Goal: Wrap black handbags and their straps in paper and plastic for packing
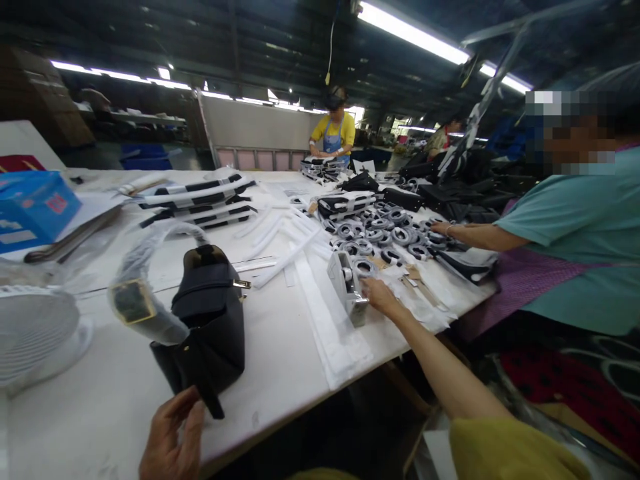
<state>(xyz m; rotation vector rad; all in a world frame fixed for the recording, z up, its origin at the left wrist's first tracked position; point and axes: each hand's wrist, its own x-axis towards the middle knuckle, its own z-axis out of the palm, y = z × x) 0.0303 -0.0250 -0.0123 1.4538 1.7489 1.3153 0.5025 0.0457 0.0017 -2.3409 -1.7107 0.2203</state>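
A black handbag (215,313) stands on the white table in front of me. Its curved handle (137,267) is wrapped in clear plastic and carries a gold-framed buckle. At the bag's lower front, my left hand (173,433) pinches a black strap or flap edge, fingertips partly hidden. A grey tape dispenser (345,287) sits to the right of the bag. My right hand (383,300) reaches across to its front end with fingers closed at the cutting edge, apparently on the tape; the tape itself is hard to make out.
Plastic-wrapped rings (400,237) lie heaped beyond the dispenser. White foam strips (290,257) and wrapped straps (200,200) are spread behind the bag. At left are a white fan (35,333) and a blue box (37,207). A co-worker (590,247) works close on the right.
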